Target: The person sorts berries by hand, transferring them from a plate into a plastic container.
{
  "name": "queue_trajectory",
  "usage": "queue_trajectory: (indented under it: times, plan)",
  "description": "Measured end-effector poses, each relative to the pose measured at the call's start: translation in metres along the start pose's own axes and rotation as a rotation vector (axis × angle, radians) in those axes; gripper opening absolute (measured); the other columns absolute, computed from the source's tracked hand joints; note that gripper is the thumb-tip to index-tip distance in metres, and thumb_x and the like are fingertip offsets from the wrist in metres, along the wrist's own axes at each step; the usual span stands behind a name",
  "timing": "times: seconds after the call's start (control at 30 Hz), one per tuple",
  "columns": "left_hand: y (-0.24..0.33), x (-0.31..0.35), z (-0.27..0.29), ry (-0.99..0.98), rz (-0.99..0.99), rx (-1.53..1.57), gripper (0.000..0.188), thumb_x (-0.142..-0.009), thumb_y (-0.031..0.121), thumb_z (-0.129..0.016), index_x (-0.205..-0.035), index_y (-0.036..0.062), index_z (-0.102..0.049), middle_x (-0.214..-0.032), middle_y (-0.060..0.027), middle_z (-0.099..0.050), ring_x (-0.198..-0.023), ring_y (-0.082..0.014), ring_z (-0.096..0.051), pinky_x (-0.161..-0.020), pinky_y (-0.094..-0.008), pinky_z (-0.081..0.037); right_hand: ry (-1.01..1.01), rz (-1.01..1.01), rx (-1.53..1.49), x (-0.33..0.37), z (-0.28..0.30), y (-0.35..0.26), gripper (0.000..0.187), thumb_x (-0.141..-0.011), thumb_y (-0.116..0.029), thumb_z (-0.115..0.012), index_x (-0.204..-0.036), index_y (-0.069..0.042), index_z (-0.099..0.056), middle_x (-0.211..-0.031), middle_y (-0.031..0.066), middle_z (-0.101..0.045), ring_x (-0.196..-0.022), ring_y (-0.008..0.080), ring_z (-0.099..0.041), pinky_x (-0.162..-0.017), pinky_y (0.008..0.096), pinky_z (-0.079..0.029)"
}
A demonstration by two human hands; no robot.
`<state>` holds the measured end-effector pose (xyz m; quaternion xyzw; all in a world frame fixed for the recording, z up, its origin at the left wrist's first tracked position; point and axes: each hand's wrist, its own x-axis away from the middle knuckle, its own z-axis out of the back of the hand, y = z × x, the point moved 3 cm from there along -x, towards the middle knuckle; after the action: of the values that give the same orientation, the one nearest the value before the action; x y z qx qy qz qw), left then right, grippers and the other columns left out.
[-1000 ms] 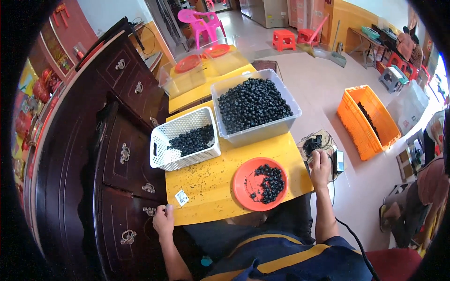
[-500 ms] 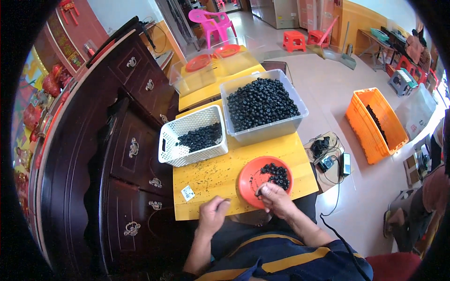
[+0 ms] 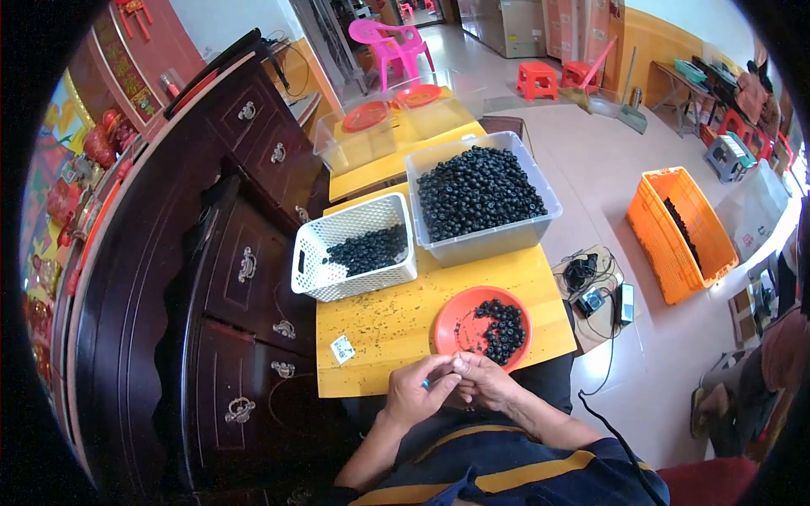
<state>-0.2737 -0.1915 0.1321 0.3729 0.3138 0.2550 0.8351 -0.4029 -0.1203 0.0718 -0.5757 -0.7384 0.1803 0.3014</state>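
My left hand (image 3: 418,390) and my right hand (image 3: 487,382) meet at the near rim of a round red plate (image 3: 447,319). Their fingertips are pinched together. Whatever they hold is too small or hidden to name. A bit of blue shows on a finger of my left hand. Small round black parts (image 3: 504,327), some with a hole in the middle, lie bunched on the plate's right side. Dark crumbs dot its left side.
Behind the plate, a clear plastic bin (image 3: 481,246) is heaped with black parts; left of it a white perforated basket (image 3: 325,289) holds fewer. Dark specks and a white printed card (image 3: 342,349) lie on the yellow table (image 3: 380,371). An orange crate (image 3: 666,253) and cables (image 3: 582,270) are rightward. Dark drawers (image 3: 228,337) stand left.
My left hand has moved right to meet my right hand, and their fingertips now touch. My right hand has drawn back slightly from over the plate. The whole view has shifted a little.
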Motion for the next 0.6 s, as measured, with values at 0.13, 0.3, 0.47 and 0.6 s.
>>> queue_trajectory:
  times: [0.13, 0.3, 0.47, 0.6]
  plan:
    - [-0.002, 0.005, 0.002, 0.011, -0.007, 0.006, 0.024, -0.085, 0.011, -0.078, -0.105, 0.0027, -0.070, -0.075, -0.0069, -0.068, -0.065, -0.0137, -0.064, -0.062, -0.0281, -0.052, -0.033, -0.058, -0.069, -0.005, 0.002, 0.007, 0.027, -0.101, -0.037, -0.059, -0.097, -0.010, -0.059, -0.066, -0.0081, -0.039, -0.053, 0.0036, -0.033, -0.051, 0.0219, -0.037]
    - [-0.011, 0.008, 0.001, 0.007, 0.055, 0.062, 0.019, -0.086, 0.008, -0.077, -0.103, 0.0025, -0.070, -0.072, -0.0042, -0.067, -0.064, -0.0097, -0.062, -0.061, -0.0266, -0.051, -0.093, -0.090, -0.125, -0.010, 0.008, 0.015, 0.032, -0.101, -0.041, -0.059, -0.101, -0.009, -0.062, -0.064, -0.0096, -0.039, -0.051, 0.0034, -0.032, -0.049, 0.0213, -0.034]
    - [-0.023, 0.012, 0.001, -0.048, 0.145, 0.137, 0.015, -0.088, 0.006, -0.074, -0.101, 0.0000, -0.069, -0.072, -0.0009, -0.066, -0.065, -0.0061, -0.060, -0.058, -0.0236, -0.049, -0.125, -0.087, -0.160, -0.009, 0.009, 0.017, 0.031, -0.100, -0.040, -0.060, -0.102, -0.009, -0.062, -0.063, -0.0102, -0.037, -0.051, 0.0031, -0.031, -0.048, 0.0214, -0.031]
    - [-0.036, 0.016, -0.010, -0.029, 0.266, 0.490, 0.012, -0.092, 0.005, -0.070, -0.102, -0.0015, -0.067, -0.073, -0.0013, -0.064, -0.061, -0.0060, -0.058, -0.053, -0.0216, -0.045, -0.155, -0.106, -0.201, -0.006, 0.003, 0.010, 0.029, -0.100, -0.039, -0.061, -0.098, -0.011, -0.059, -0.063, -0.0102, -0.036, -0.051, 0.0029, -0.030, -0.049, 0.0214, -0.030]
